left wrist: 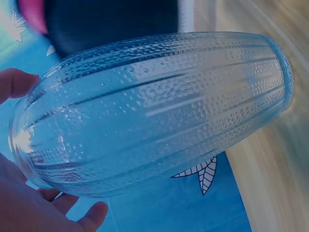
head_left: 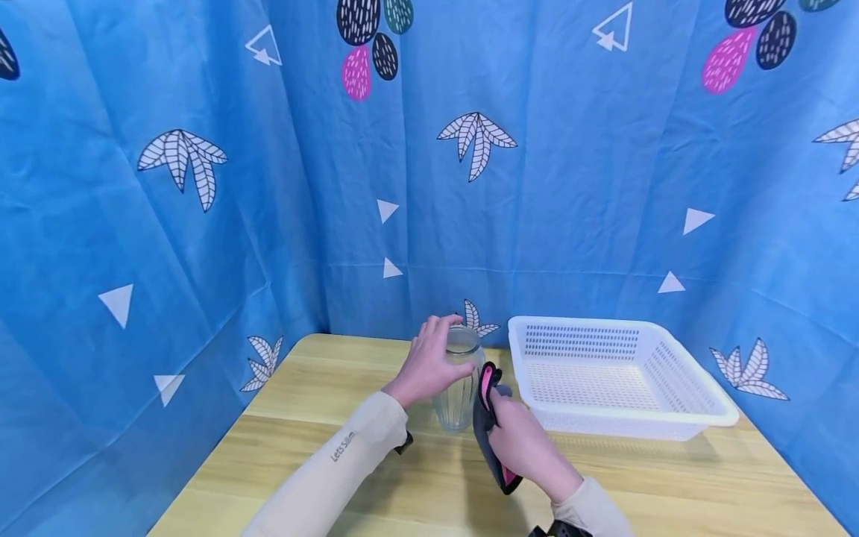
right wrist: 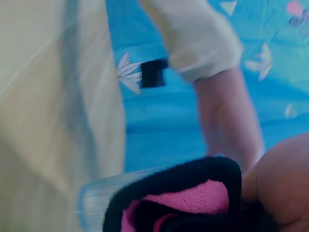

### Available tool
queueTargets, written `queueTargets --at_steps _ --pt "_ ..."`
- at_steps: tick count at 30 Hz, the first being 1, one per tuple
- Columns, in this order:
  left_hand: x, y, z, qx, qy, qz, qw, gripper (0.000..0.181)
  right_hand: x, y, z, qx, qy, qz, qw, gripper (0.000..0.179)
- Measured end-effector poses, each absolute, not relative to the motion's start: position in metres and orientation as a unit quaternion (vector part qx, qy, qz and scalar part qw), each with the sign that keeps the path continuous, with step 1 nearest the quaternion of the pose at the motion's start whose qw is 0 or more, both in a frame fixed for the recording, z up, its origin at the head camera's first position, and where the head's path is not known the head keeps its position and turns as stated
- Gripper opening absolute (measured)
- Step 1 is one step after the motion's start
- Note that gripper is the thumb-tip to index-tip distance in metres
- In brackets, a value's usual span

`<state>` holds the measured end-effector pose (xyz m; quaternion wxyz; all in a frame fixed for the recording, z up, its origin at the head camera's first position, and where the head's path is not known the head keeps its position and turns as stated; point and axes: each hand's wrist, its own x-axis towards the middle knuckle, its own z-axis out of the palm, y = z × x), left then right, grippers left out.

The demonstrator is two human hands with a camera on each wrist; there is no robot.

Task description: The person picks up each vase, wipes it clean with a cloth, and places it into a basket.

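Observation:
A clear ribbed glass vase (head_left: 452,406) stands upright on the wooden table. My left hand (head_left: 428,363) holds it near its rim, thumb on one side and fingers on the other. In the left wrist view the vase (left wrist: 159,113) shows a dimpled, striped surface. My right hand (head_left: 522,441) grips a folded dark grey cloth (head_left: 485,432) with black edging and a pink inner side, just right of the vase. From the right wrist, the cloth's pink fold (right wrist: 198,197) covers most of the vase.
A white perforated plastic basket (head_left: 617,421) sits at the back right of the wooden table (head_left: 268,462). Blue patterned curtains (head_left: 456,224) hang behind the table and along both sides.

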<state>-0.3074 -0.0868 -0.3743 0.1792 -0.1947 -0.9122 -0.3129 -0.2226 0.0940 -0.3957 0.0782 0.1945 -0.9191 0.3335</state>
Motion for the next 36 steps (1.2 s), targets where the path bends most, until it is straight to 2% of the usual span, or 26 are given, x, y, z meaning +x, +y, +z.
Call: queueTargets --at_steps 7,15,20,28,32,36 --pt "-0.307 -0.087 -0.375 -0.206 -0.907 -0.332 0.156 0.082 -0.219 0.09 -0.364 0.205 -0.917 0.311 0.143 0.03" --pt "-0.308 -0.086 -0.378 -0.205 -0.906 -0.343 0.142 0.081 -0.252 0.088 -0.364 0.185 -0.918 0.302 0.177 0.032" --pt "-0.307 -0.086 -0.379 -0.209 -0.905 -0.341 0.143 0.078 -0.272 0.088 -0.387 0.174 -0.92 0.326 0.129 0.037" --pt "-0.306 -0.086 -0.378 -0.209 -0.909 -0.33 0.147 0.076 -0.283 0.092 -0.432 0.155 -0.929 0.336 -0.01 0.02" --pt "-0.308 -0.085 -0.378 -0.194 -0.916 -0.316 0.153 0.082 -0.277 0.092 -0.441 0.159 -0.932 0.325 -0.022 0.026" --pt "-0.311 -0.084 -0.377 -0.174 -0.922 -0.304 0.165 0.086 -0.262 0.094 -0.436 0.178 -0.928 0.327 -0.003 0.026"
